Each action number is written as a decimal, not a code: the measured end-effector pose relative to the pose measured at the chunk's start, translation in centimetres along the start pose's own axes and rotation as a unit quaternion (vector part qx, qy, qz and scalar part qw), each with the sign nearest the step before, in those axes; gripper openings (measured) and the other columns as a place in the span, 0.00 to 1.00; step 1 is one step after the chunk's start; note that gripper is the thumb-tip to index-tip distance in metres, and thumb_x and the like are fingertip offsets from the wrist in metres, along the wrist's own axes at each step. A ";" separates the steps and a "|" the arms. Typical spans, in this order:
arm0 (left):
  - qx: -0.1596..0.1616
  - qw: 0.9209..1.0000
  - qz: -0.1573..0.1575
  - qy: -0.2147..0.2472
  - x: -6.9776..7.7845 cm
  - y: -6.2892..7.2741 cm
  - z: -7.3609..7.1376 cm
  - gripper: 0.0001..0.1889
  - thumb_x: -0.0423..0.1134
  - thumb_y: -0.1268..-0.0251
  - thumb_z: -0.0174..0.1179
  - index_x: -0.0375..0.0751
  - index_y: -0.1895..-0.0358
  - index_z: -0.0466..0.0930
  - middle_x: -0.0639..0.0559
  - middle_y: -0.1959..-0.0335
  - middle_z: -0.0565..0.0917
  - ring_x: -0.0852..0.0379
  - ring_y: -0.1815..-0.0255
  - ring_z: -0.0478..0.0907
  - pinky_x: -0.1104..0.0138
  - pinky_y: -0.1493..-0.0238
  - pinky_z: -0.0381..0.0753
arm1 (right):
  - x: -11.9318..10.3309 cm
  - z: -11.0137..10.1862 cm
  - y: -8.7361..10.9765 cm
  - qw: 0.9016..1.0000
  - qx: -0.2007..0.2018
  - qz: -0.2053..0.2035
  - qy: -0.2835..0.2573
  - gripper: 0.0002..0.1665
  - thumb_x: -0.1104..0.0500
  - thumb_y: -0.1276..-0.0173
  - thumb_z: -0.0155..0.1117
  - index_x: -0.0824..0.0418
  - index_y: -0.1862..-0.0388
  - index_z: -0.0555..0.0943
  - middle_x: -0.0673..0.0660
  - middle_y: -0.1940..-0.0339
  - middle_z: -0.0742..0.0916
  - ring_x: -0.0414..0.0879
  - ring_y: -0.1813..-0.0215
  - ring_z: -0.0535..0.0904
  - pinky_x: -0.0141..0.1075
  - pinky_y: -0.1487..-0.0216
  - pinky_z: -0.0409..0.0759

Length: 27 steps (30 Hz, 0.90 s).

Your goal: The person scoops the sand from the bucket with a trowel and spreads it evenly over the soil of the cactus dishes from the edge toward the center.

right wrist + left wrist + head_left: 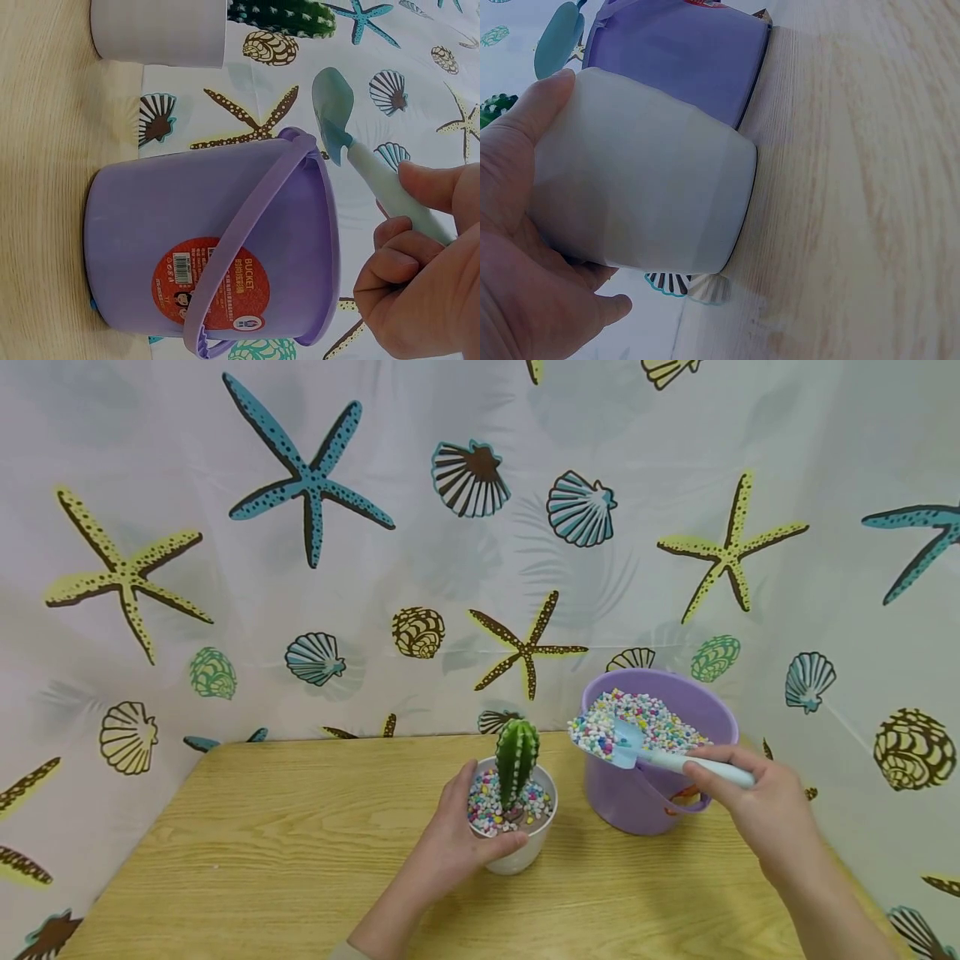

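My left hand (459, 837) grips a white plant pot (516, 862) at its left side, thumb across the front. A green ribbed cactus (516, 758) stands upright in it. Colourful small pebbles (486, 800) cover part of the soil, and a brown patch shows at the front right. In my right hand (761, 797) is the handle of a light-blue hand trowel (628, 747), pinched between thumb and fingers. Its blade carries pebbles above the left rim of a purple bucket (626, 802). In the right wrist view the trowel (332, 105) shows its underside beyond the bucket's rim.
More colourful pebbles (663, 722) fill the bucket to near its rim. The bucket's handle (247, 240) hangs down its front over a red label. Behind the wooden table (300, 827) hangs a white curtain (375, 568) with starfish and shells.
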<state>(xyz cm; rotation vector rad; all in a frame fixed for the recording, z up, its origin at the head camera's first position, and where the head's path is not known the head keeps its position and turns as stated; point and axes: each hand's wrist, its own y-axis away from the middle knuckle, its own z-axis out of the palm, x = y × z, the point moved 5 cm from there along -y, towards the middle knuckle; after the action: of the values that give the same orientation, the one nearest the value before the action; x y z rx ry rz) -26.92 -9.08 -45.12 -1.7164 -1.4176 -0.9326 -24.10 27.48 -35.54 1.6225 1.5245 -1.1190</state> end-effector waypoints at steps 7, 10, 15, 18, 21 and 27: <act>0.000 1.000 -0.002 -0.004 0.1 0.0 0.0 0.68 0.61 0.43 0.85 0.43 0.09 0.48 0.32 0.14 0.58 0.28 0.20 0.67 0.33 0.24 0.70 | 0.2 0.6 0.5 1.000 0.000 -0.005 0.005 0.26 0.43 0.24 0.78 0.57 0.37 0.90 0.48 0.48 0.91 0.43 0.45 0.78 0.35 0.49 0.79; 0.000 1.000 0.001 -0.005 0.1 0.0 0.0 0.68 0.61 0.43 0.85 0.42 0.09 0.48 0.32 0.14 0.59 0.28 0.21 0.68 0.33 0.25 0.71 | 0.2 0.9 0.8 1.000 -0.005 -0.010 -0.007 0.25 0.45 0.24 0.79 0.58 0.37 0.90 0.50 0.46 0.92 0.41 0.46 0.86 0.33 0.48 0.81; 0.002 1.000 0.008 -0.004 0.1 0.0 0.0 0.68 0.61 0.43 0.85 0.41 0.09 0.48 0.31 0.15 0.59 0.29 0.21 0.68 0.34 0.25 0.71 | 0.2 1.5 1.2 1.000 -0.012 -0.017 -0.015 0.24 0.47 0.24 0.79 0.59 0.37 0.90 0.51 0.50 0.94 0.40 0.48 0.89 0.31 0.46 0.81; 0.002 1.000 0.009 -0.003 0.0 0.0 0.0 0.68 0.61 0.43 0.85 0.42 0.09 0.48 0.31 0.14 0.59 0.29 0.21 0.68 0.34 0.25 0.71 | 0.3 1.8 1.4 1.000 -0.012 -0.008 -0.014 0.24 0.46 0.24 0.78 0.58 0.37 0.91 0.50 0.53 0.95 0.41 0.48 0.87 0.32 0.46 0.81; 0.002 1.000 0.008 -0.003 0.0 0.0 0.0 0.68 0.61 0.43 0.85 0.42 0.09 0.48 0.32 0.14 0.59 0.29 0.21 0.68 0.33 0.24 0.71 | 0.5 2.1 1.6 1.000 -0.012 -0.002 -0.014 0.24 0.46 0.24 0.79 0.58 0.37 0.91 0.50 0.55 0.95 0.41 0.50 0.87 0.32 0.47 0.82; 0.001 1.000 0.005 -0.004 -0.2 -0.1 0.0 0.68 0.62 0.43 0.85 0.43 0.08 0.48 0.32 0.14 0.58 0.28 0.20 0.67 0.33 0.25 0.70 | 0.7 2.6 1.8 1.000 -0.006 0.001 0.009 0.23 0.45 0.25 0.79 0.55 0.39 0.91 0.51 0.54 0.94 0.43 0.50 0.82 0.34 0.49 0.78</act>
<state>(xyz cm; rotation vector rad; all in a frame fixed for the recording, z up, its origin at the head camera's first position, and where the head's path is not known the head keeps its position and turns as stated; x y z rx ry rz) -27.01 -9.11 -45.28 -1.7253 -1.4131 -0.9189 -22.73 25.25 -37.47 1.6298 1.5378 -1.0946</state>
